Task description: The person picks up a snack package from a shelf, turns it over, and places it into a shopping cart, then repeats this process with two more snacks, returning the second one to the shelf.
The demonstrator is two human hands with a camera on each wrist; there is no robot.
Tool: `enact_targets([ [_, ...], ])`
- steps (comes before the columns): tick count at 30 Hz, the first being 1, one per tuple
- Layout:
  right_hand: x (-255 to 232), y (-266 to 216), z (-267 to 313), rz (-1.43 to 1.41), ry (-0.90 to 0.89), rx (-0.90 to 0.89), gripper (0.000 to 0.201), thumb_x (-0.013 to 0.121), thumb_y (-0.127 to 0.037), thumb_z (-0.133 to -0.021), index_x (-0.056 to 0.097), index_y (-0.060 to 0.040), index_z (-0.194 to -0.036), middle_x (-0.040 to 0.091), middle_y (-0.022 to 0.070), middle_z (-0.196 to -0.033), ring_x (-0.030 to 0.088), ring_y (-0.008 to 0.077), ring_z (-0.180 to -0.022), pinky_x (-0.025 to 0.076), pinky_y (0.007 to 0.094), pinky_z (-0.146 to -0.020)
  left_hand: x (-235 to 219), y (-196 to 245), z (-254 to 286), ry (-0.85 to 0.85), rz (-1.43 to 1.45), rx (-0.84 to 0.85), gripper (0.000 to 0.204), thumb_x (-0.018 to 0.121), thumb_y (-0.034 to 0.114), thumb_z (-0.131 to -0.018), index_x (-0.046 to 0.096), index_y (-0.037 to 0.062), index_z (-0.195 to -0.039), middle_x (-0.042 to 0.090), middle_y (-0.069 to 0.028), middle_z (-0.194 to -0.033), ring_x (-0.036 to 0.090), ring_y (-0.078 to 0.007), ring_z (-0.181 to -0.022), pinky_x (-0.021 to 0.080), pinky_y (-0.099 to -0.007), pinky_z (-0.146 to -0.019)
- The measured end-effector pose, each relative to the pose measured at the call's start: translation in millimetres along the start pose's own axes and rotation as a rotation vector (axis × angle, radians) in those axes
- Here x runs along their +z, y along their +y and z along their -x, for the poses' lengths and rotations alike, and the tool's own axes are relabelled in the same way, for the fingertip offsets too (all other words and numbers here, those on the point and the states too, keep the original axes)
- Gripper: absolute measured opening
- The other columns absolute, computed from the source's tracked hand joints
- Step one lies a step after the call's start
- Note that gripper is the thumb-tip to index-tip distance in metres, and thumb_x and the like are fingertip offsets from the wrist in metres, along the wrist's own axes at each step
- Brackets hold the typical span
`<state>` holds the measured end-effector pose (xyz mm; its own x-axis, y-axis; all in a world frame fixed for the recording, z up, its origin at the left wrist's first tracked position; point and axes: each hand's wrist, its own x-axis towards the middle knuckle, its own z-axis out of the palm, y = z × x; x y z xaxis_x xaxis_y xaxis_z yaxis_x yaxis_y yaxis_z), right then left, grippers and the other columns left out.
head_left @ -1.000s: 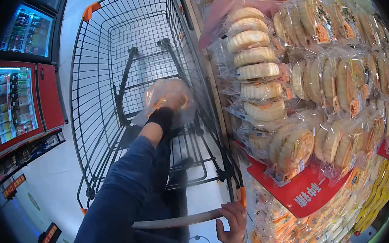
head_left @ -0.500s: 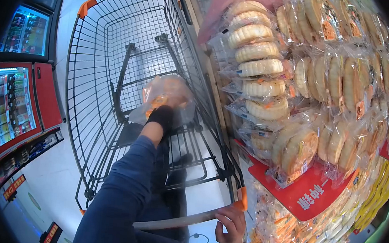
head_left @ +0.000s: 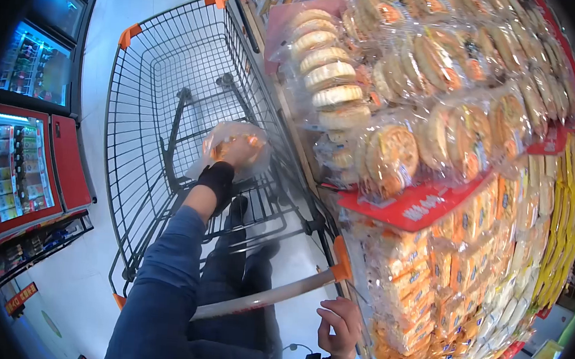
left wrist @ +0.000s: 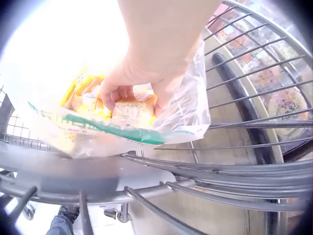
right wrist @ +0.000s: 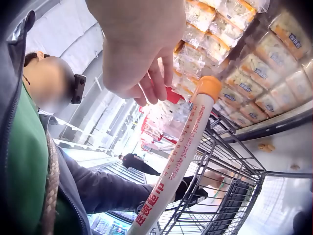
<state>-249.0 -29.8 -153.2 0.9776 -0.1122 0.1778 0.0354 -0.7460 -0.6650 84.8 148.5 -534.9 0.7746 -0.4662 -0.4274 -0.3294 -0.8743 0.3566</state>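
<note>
My left hand [head_left: 235, 152] reaches into a translucent plastic bag [head_left: 258, 165] inside the wire shopping cart [head_left: 117, 186]. In the left wrist view, its thumb and fingers close round a small pastry pack [left wrist: 133, 112] with orange-and-clear wrapping. More orange wrapped packs [left wrist: 90, 100] lie beside it, behind the bag's green-printed side. My right hand [head_left: 341, 325] is just off the orange end cap of the cart's handle [head_left: 268, 295]. Its fingers are loosely bent and hold nothing; the right wrist view shows them hanging near that cap.
On the right, a display is stacked with round wrapped flatbreads [head_left: 394, 157], orange bread packs [head_left: 405, 276] and yellow packs [head_left: 569, 202]. A red sign [head_left: 420, 207] juts from its edge toward the cart. Drink fridges [head_left: 18, 165] line the left side.
My right hand has come off the handle, where its fingers rested before. The left hand stays in the bag. The view has shifted, bringing more of the lower display into sight.
</note>
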Motion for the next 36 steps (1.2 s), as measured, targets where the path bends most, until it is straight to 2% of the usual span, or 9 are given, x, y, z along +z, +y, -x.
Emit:
enact_targets([
  [5,-15.4,-3.1,31.3,-0.003,0.052,-0.073,0.03,0.061,0.007,-0.065,0.063,-0.007,-0.09,0.064,0.0079,-0.093,0.061,0.0287,-0.084,0.051,0.0404,-0.08,-68.6,33.7,46.2,-0.073,0.071,-0.101,0.04,0.056,0.039,-0.083,0.066,0.0081,-0.107,0.065,-0.0161,-0.109,0.064,-0.0321,-0.094,0.049,-0.0394,-0.082],
  [8,-29.0,-8.7,50.5,0.005,0.125,-0.132,0.03,0.061,0.009,-0.065,0.062,-0.0059,-0.091,0.064,0.0091,-0.092,0.061,0.0298,-0.083,0.051,0.0387,-0.077,-65.5,34.3,58.9,0.089,0.065,-0.038,0.045,0.06,0.045,-0.08,0.069,0.0073,-0.102,0.067,-0.0165,-0.103,0.065,-0.0297,-0.09,0.049,-0.0376,-0.08],
  [11,-48.0,-15.5,70.7,-0.042,0.19,-0.168,0.031,0.06,0.011,-0.064,0.062,-0.0049,-0.091,0.063,0.0102,-0.092,0.061,0.0304,-0.083,0.05,0.0381,-0.075,-141.3,71.5,121.1,-0.009,0.224,-0.087,0.046,0.066,0.045,-0.074,0.071,0.0052,-0.097,0.068,-0.0167,-0.099,0.066,-0.0293,-0.086,0.049,-0.0359,-0.078],
  [12,-54.1,-18.7,76.3,-0.045,0.218,-0.188,0.031,0.06,0.011,-0.064,0.062,-0.004,-0.091,0.063,0.0108,-0.092,0.061,0.0306,-0.083,0.049,0.0377,-0.072,-168.1,91.6,153.5,0.083,0.342,-0.04,0.051,0.072,0.047,-0.069,0.07,0.0024,-0.093,0.068,-0.0155,-0.095,0.066,-0.0297,-0.082,0.049,-0.0341,-0.076],
  [15,-70.3,-21.5,98.2,-0.029,0.249,-0.21,0.03,0.06,0.011,-0.065,0.062,-0.0039,-0.091,0.063,0.011,-0.092,0.061,0.0306,-0.083,0.05,0.0374,-0.072,-208.9,130.5,200.7,0.166,0.365,-0.011,0.055,0.082,0.035,-0.066,0.061,0.0004,-0.103,0.067,-0.0098,-0.089,0.064,-0.0172,-0.081,0.05,-0.0295,-0.072],
  [19,-87.6,-23.5,125.9,-0.058,0.301,-0.154,0.026,0.061,0.01,-0.068,0.063,-0.0031,-0.091,0.063,0.0121,-0.093,0.061,0.0316,-0.085,0.049,0.0366,-0.073,-230.1,176.2,274.7,0.132,0.556,0.278,0.049,0.08,0.024,-0.075,0.056,-0.0008,-0.111,0.065,-0.0063,-0.094,0.061,-0.0117,-0.083,0.05,-0.0267,-0.075],
  [25,-116.5,-36.8,147.8,-0.219,0.336,-0.062,0.035,0.064,0.006,-0.074,0.058,-0.003,-0.107,0.058,0.0144,-0.111,0.059,0.0303,-0.1,0.048,0.0352,-0.084,-236.0,279.2,404.4,-0.295,1.006,0.642,0.041,0.071,0.025,-0.085,0.055,-0.0013,-0.113,0.061,-0.0074,-0.106,0.057,-0.0107,-0.099,0.045,-0.0266,-0.088],
  [29,-135.3,-51.3,154.0,-0.322,0.361,-0.142,0.047,0.067,0.003,-0.076,0.052,-0.0029,-0.12,0.052,0.0147,-0.126,0.052,0.0282,-0.115,0.043,0.0351,-0.096,-224.7,316.2,446.9,-0.485,1.035,0.706,0.035,0.062,0.019,-0.091,0.055,-0.0002,-0.119,0.062,-0.0042,-0.108,0.056,-0.0095,-0.1,0.044,-0.025,-0.089],
  [36,-136.4,-44.7,172.7,-0.454,0.182,-0.249,0.059,0.071,0.004,-0.07,0.049,-0.0046,-0.124,0.051,0.0128,-0.124,0.052,0.0262,-0.114,0.042,0.0332,-0.095,-201.2,346.1,468.9,-0.463,0.956,0.803,0.028,0.062,0.016,-0.09,0.06,-0.0005,-0.113,0.063,-0.0039,-0.105,0.057,-0.0088,-0.098,0.045,-0.0261,-0.088],
])
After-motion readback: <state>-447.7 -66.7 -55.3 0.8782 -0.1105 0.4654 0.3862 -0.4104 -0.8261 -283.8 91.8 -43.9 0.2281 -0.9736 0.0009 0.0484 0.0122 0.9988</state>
